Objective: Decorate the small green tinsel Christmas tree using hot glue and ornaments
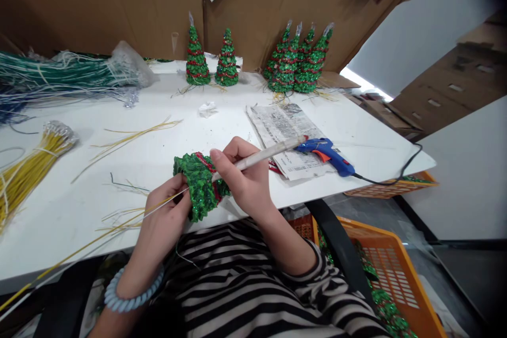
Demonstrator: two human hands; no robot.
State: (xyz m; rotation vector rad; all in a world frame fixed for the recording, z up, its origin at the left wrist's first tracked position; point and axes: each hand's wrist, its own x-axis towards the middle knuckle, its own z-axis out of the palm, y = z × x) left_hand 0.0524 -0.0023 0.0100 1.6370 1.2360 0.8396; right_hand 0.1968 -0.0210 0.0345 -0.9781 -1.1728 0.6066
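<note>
Head view. One left hand [164, 211], a pale blue coil band [132, 298] at its wrist: fingers closed around the base end of a green glittery tree [201, 195] with red trim, together with yellow and white wires that trail off to the lower left. One right hand [247, 182]: gripping a long whitish stick [263, 155], its lower end against the side of the tree. The tree lies tilted on its side, held just above the front edge of a white table [222, 121].

On the table, right: one folded newspaper [289, 132]; one blue glue gun [327, 155] with orange trigger, its nozzle end over the paper, black cord running off to the right.

At the back: two upright trees [197, 60] side by side; to their right, a cluster of similar trees [295, 63], several with clear tips.

Centre: one crumpled white scrap [207, 110]. Left: one bundle of green wires [79, 71]; one bundle of yellow wires [35, 163], tied; loose yellow strands [138, 134].

Below the table, right: one orange crate [400, 269] containing green glittery pieces.
</note>
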